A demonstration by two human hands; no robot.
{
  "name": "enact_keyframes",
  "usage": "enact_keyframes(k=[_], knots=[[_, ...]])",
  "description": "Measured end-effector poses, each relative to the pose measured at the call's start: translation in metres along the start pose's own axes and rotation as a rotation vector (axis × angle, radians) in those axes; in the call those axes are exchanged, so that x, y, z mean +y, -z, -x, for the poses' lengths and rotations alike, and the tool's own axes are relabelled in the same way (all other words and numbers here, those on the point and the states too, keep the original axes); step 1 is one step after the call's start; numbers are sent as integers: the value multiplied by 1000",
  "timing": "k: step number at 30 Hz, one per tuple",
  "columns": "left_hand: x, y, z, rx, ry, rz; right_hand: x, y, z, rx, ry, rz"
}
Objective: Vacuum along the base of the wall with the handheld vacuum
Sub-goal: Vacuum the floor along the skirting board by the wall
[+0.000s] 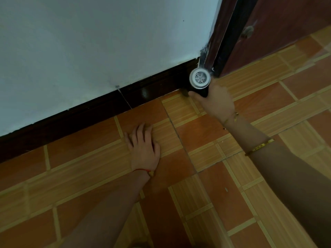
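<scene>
head view: right hand (215, 102), fingers wrapped around black body of handheld vacuum (199, 80); round silver vented end cap facing up toward camera, nozzle end down at dark baseboard (93, 113), hidden behind body, in corner by brown door frame (217, 42). left hand (144, 149) flat on orange tiled floor (206, 185), palm down, fingers spread, gripping nothing, near baseboard, well apart from vacuum. red string (142, 170) on left wrist; gold bangle (259, 146) on right forearm. pale wall (89, 42) above baseboard.
</scene>
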State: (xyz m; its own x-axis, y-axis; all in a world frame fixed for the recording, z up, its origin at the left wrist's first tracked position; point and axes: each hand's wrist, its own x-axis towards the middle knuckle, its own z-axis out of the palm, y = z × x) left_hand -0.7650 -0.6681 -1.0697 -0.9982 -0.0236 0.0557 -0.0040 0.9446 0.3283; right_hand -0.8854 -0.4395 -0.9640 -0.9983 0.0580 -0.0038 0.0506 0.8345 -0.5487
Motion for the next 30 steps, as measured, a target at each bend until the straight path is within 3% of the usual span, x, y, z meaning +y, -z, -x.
enact_keyframes(k=[4, 8, 11, 18, 26, 30], knots=[[0, 1, 0, 12, -3, -6, -11, -11, 6, -104, 116, -74], [-1, 0, 0, 12, -15, 6, 3, 0, 3, 28, -12, 87], [-2, -1, 1, 13, -14, -1, 18, 16, 9, 39, -98, 92], [0, -3, 2, 0, -9, -52, 21, 27, 61, -238, 19, -63], [15, -1, 18, 15, 20, 13, 36, 35, 111, -23, -130, 59], [34, -3, 37, 20, -28, 85, 50, 52, 139, -119, -111, 31]])
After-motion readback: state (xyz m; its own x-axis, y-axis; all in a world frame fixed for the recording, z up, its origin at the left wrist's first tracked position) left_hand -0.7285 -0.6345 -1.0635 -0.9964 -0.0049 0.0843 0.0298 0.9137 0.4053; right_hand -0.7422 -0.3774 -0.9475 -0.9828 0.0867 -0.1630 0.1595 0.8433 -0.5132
